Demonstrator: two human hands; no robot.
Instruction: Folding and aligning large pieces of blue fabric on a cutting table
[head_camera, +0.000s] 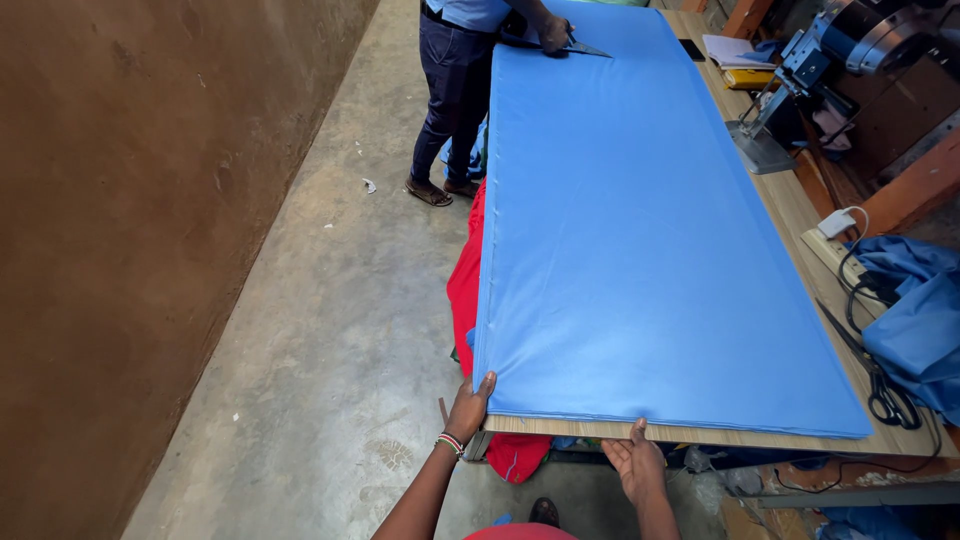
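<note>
At the near end of a long wooden table (800, 215), seen from the head camera, a thick stack of blue fabric (620, 230) lies spread flat, covering nearly the whole top. The left hand (468, 408) grips the stack's near left corner, thumb on top and fingers curled under the edge. The right hand (636, 462) is at the near edge further right, palm up, fingers spread, fingertips touching the table edge just below the cloth and pinching nothing.

The layers look smooth and squared along the left side and near end, so the laying-out seems largely done; the cutting appears barely begun, as far as can be judged. At the far end another person (455, 80) presses large shears (575, 45) onto the cloth.

Along the right a bare strip of table carries a cutting machine (800, 75), a power strip (835, 225), black scissors (885, 385) and loose blue cloth (915, 320), leaving little room there. Red fabric (465, 285) hangs below the left edge. The concrete floor (320, 330) between table and brown wall (130, 220) is wide.
</note>
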